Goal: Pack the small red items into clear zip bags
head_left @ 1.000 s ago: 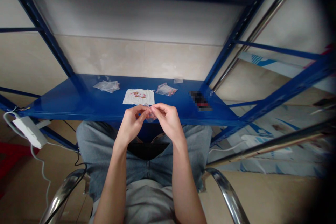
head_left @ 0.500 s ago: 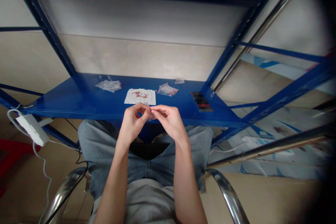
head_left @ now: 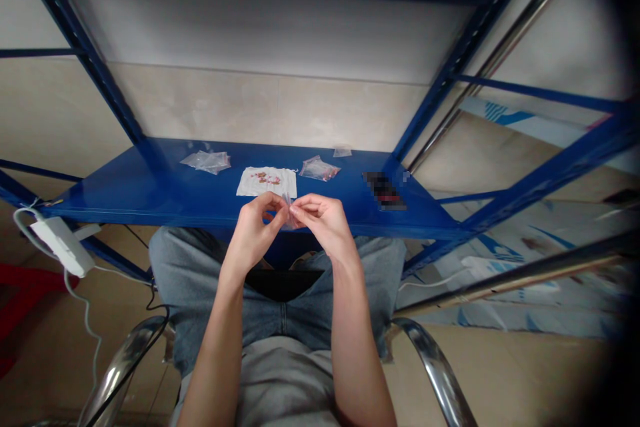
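Observation:
Above the front edge of a blue shelf (head_left: 165, 197), my left hand (head_left: 260, 225) and my right hand (head_left: 325, 223) meet fingertip to fingertip. Between them both pinch a small clear plastic bag (head_left: 289, 213), mostly covered by the fingers. Just beyond my left hand lies a white cloth (head_left: 245, 183) bearing small reddish-brown and pink pieces (head_left: 266, 179). A pile of clear plastic bags (head_left: 207, 161) is behind and left of the cloth. Right of it sit small bags with reddish bits inside (head_left: 320, 169).
One clear bag (head_left: 343, 152) lies near the back edge. A dark blurred object (head_left: 384, 191) rests on the right of the shelf. Blue uprights frame both sides, and a white power strip (head_left: 63, 247) hangs at the left corner. Chair arms (head_left: 435, 367) flank my legs.
My fingertips have drawn slightly apart, and more of the clear bag shows between them. The things on the shelf have stayed in place.

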### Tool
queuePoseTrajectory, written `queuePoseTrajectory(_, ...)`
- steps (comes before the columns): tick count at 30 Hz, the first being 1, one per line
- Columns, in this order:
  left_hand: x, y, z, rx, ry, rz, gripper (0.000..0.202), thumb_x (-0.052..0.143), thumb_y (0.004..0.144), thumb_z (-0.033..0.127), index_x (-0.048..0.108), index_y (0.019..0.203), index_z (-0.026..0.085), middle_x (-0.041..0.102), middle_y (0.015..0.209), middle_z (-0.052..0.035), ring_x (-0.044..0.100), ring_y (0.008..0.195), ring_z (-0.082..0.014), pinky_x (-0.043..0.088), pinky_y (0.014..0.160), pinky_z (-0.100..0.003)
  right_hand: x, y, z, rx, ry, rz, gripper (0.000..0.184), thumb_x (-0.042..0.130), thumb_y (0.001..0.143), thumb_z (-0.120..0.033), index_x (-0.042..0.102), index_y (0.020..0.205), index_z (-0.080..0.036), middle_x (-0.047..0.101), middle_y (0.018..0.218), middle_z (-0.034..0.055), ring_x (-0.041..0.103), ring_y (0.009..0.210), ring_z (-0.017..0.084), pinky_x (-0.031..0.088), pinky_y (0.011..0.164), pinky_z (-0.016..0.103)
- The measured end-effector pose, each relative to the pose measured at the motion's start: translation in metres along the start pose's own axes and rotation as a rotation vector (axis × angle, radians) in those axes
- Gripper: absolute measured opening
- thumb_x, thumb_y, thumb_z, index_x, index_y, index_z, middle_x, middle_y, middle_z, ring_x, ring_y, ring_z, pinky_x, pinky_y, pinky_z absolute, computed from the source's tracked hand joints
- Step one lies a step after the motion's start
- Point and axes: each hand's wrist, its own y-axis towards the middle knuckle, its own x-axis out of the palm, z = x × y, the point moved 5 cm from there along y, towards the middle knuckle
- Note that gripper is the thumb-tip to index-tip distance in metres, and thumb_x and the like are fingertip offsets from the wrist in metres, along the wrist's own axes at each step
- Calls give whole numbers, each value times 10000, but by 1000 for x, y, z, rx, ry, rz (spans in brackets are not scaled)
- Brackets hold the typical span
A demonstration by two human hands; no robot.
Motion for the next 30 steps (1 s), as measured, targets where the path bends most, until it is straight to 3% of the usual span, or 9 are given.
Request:
queuePoseTrajectory(5, 4, -2, -1, -32, -18, -112, 161, 616, 914, 324, 657, 961, 175, 728, 932, -55, 694, 837, -178, 523, 749, -278, -1, 2, 4, 3, 26, 19, 281, 787, 767, -417, 673, 816, -165, 690, 744, 23, 640, 619, 141, 555, 594, 260)
queuePoseTrajectory(14, 0, 1, -8, -36, 73, -25, 209, 604, 925, 374, 690, 950, 185, 739, 958, -58, 691, 826, -182, 523, 734, -281, 6, 4, 7, -15, 54, -13, 252, 740, 819, -418, 686, 862, -175, 699, 816, 33, 677, 703, 172, 607, 592, 279)
queuePoseTrajectory(23, -6, 0, -1, -15, 79, -9, 178, 618, 906, 332, 696, 876, 175, 739, 877, -53, 672, 775, -182, 510, 723, -287, 9, 0, -6, -50, -30, 34, 307, 711, 841, -474, 699, 871, -169, 721, 761, 37, 672, 618, 155, 576, 559, 256)
queuePoseTrajectory(30, -9, 2, -6, -14, 157, 33, 152, 672, 862, 323, 719, 834, 181, 746, 856, -51, 670, 787, -198, 488, 685, -293, 13, 0, -6, -67, -71, -4, 315, 684, 861, -481, 712, 898, -169, 730, 799, 47, 691, 680, 175, 577, 591, 267)
